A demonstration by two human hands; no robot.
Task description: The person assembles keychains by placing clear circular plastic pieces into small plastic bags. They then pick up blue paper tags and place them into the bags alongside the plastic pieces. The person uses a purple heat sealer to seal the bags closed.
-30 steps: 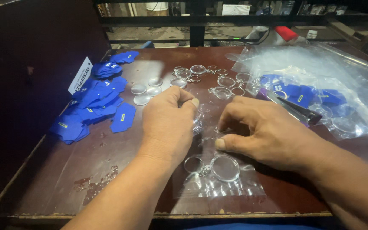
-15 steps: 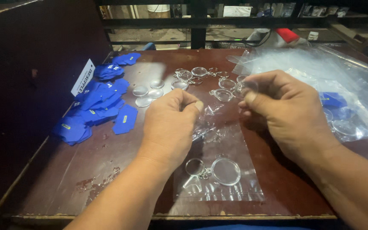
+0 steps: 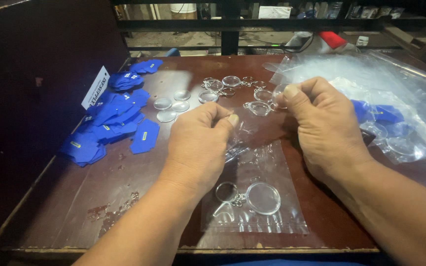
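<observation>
Right hand lifted off the flat clear plastic sleeve since a second ago, now pinching one clear round keychain disc. Left hand pinched on the sleeve's top edge. One ringed disc left inside; about nine loose beyond; blue tags heaped, uncountable.

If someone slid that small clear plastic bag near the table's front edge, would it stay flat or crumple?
The clear bag looks thin and wrinkled, so it would probably flop and crumple. It seems light, though the round keyring lying on it may weigh it down. Its glossy film likely slides easily on the table.
</observation>
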